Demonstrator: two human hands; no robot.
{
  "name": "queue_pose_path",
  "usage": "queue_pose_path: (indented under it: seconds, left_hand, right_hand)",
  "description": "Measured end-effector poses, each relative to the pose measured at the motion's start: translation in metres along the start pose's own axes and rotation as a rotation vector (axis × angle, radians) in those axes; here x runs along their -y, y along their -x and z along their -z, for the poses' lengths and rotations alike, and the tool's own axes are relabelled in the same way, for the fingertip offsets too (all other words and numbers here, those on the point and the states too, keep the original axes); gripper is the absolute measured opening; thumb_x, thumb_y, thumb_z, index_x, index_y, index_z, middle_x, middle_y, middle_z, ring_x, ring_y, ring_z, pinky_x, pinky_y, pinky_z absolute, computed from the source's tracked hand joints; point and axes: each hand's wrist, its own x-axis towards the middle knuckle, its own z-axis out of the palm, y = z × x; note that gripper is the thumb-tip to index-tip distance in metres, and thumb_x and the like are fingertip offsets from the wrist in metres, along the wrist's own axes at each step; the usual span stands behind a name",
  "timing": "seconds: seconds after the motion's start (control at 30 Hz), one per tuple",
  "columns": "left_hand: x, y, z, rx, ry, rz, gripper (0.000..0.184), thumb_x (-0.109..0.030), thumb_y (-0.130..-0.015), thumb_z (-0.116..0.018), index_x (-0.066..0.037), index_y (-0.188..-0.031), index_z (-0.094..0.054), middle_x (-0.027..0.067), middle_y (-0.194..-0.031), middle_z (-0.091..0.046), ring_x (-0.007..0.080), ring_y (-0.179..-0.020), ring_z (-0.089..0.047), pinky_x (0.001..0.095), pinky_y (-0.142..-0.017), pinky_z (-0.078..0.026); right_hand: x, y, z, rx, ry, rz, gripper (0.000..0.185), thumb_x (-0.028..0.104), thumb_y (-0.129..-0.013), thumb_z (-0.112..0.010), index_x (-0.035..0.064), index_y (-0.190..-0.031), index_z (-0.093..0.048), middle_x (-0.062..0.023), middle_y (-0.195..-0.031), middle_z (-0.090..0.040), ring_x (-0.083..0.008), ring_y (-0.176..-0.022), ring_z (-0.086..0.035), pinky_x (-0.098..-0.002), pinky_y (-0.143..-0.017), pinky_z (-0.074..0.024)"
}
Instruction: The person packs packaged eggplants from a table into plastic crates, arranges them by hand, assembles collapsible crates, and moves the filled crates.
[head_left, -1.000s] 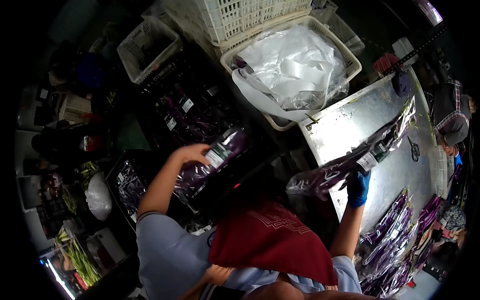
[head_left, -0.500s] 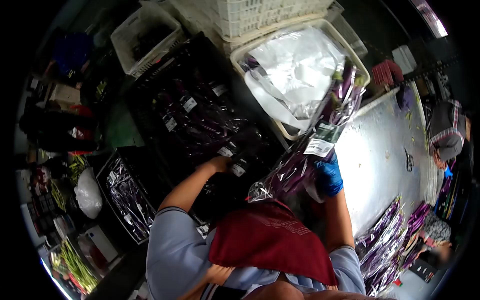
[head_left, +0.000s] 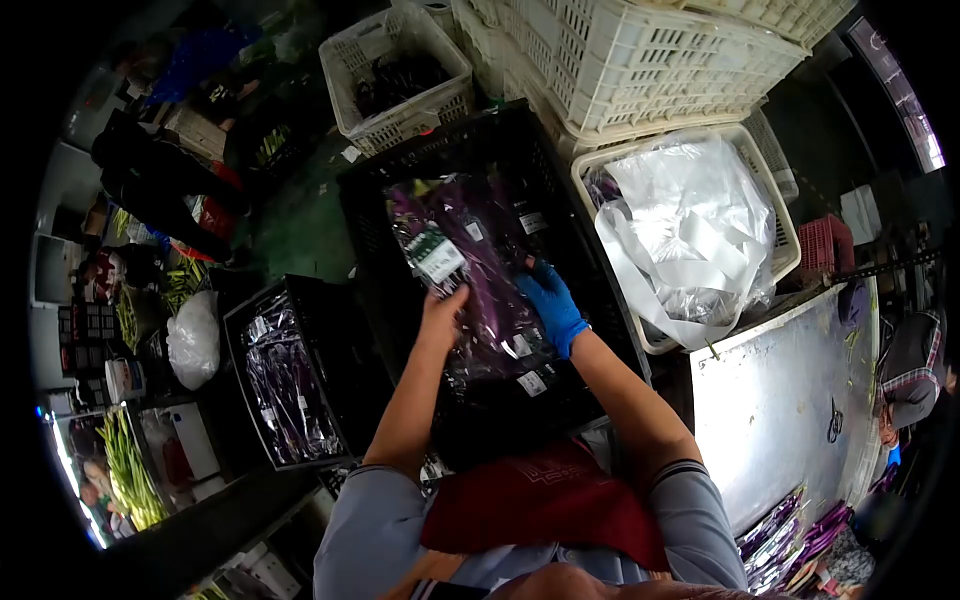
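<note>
A clear bag of long purple eggplants (head_left: 480, 263) with a white and green label lies over a black crate (head_left: 362, 240), between my two hands. My bare left hand (head_left: 441, 312) grips its left edge just below the label. On the opposite side, my right hand (head_left: 552, 306), in a blue glove, has its fingers curled against the bag's right edge. More bagged eggplants (head_left: 532, 384) with small white labels lie in the crate beneath and beside it. Part of the left fingers is hidden by the plastic.
A white basket (head_left: 653, 346) with white plastic sheeting stands right of the crate, stacked white crates (head_left: 680, 75) behind. Further right is a metal table (head_left: 765, 400) bearing bagged eggplants. A second black crate of packets (head_left: 290, 385) sits at left. Other people work around.
My right hand has brought the bag of eggplants leftward from beside the white basket to over the black crate. My left hand has taken hold of it. The view has shifted.
</note>
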Motion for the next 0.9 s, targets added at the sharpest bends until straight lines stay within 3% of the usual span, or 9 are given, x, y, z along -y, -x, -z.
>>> queue_pose_path:
  seconds: [0.1,0.27,0.43,0.57,0.6,0.7,0.77,0.8,0.9]
  left_hand:
    - [-0.014,-0.048,0.040,-0.079,0.005,0.020,0.032,-0.003,-0.075,-0.061,-0.004,-0.106,-0.054,0.0069,-0.093,-0.061,0.0211,-0.077,-0.061,0.0339,-0.066,-0.051]
    - [0.046,-0.105,0.089,-1.036,-0.714,0.074,0.052,-0.010,-0.068,-0.068,-0.005,-0.116,-0.046,0.0153,-0.109,-0.054,0.0320,-0.097,-0.055,0.0397,-0.084,-0.045]
    - [0.041,-0.090,0.075,-0.579,-1.507,-0.694,0.049,-0.018,-0.077,-0.054,-0.002,-0.121,-0.042,0.0205,-0.117,-0.048,0.0337,-0.109,-0.045,0.0386,-0.094,-0.035]
    - [0.048,-0.101,0.120,-0.023,-2.241,-0.229,0.047,-0.030,-0.087,-0.039,0.002,-0.122,-0.043,0.0210,-0.128,-0.040,0.0329,-0.120,-0.036,0.0407,-0.101,-0.026]
    - [0.044,-0.125,0.145,-0.234,-1.583,-0.315,0.048,-0.026,-0.086,-0.045,0.005,-0.122,-0.041,0.0228,-0.123,-0.044,0.0333,-0.114,-0.042,0.0385,-0.098,-0.031]
    - [0.003,-0.146,0.144,0.013,-1.739,-0.589,0.051,-0.020,-0.078,-0.057,0.006,-0.120,-0.043,0.0240,-0.118,-0.049,0.0339,-0.104,-0.051,0.0365,-0.091,-0.039]
    - [-0.010,-0.113,0.075,-0.265,-1.544,-0.602,0.077,-0.057,-0.073,-0.055,-0.010,-0.130,-0.034,0.0248,-0.123,-0.041,0.0359,-0.118,-0.036,0.0494,-0.105,-0.010]
    - [-0.007,-0.058,-0.009,-0.398,-1.615,-0.627,0.055,-0.028,-0.075,-0.057,-0.004,-0.123,-0.043,0.0269,-0.116,-0.047,0.0395,-0.105,-0.046,0.0441,-0.092,-0.034]
    - [0.028,-0.080,-0.086,-0.054,-1.394,-0.842,0.048,-0.012,-0.079,-0.053,0.001,-0.123,-0.041,0.0234,-0.114,-0.050,0.0323,-0.103,-0.052,0.0374,-0.088,-0.040]
  right_hand:
    - [-0.023,0.009,0.022,0.019,0.031,-0.036,0.032,0.007,-0.080,-0.059,0.0046,-0.111,-0.051,-0.0023,-0.097,-0.056,-0.0099,-0.088,-0.051,-0.0236,-0.078,-0.0423]
    - [-0.020,0.074,0.063,0.012,-0.064,-0.248,0.023,0.008,-0.083,-0.055,0.0041,-0.106,-0.054,-0.0024,-0.094,-0.056,-0.0094,-0.085,-0.052,-0.0228,-0.075,-0.0438]
    - [0.010,0.184,0.100,-0.117,-0.101,-0.159,0.023,0.010,-0.085,-0.053,0.0022,-0.106,-0.052,-0.0044,-0.094,-0.057,-0.0114,-0.088,-0.053,-0.0243,-0.078,-0.0443]
    - [0.004,0.265,0.159,-0.425,0.267,0.246,0.031,0.017,-0.085,-0.054,0.0018,-0.111,-0.052,-0.0055,-0.100,-0.057,-0.0130,-0.093,-0.051,-0.0270,-0.083,-0.0420]
    - [0.008,0.290,0.183,-0.493,0.211,0.190,0.031,0.017,-0.084,-0.055,0.0025,-0.111,-0.053,-0.0091,-0.102,-0.058,-0.0151,-0.095,-0.053,-0.0277,-0.083,-0.0424]
    - [-0.016,0.387,0.289,-1.296,0.845,0.505,0.025,0.010,-0.081,-0.054,0.0041,-0.105,-0.056,-0.0120,-0.088,-0.061,-0.0189,-0.072,-0.058,-0.0282,-0.070,-0.0468]
    - [-0.029,0.492,0.350,-1.634,0.805,0.359,0.029,0.006,-0.077,-0.055,0.0022,-0.105,-0.056,-0.0151,-0.089,-0.060,-0.0244,-0.079,-0.057,-0.0306,-0.074,-0.0453]
    - [-0.047,0.545,0.388,-1.967,1.119,0.311,0.029,0.003,-0.075,-0.056,0.0008,-0.103,-0.056,-0.0161,-0.090,-0.060,-0.0291,-0.083,-0.057,-0.0328,-0.077,-0.0445]
    - [-0.058,0.638,0.405,-2.190,1.338,-0.723,0.059,0.036,-0.069,-0.064,0.0076,-0.117,-0.044,-0.0183,-0.120,-0.044,-0.0346,-0.105,-0.046,-0.0462,-0.082,-0.0418]
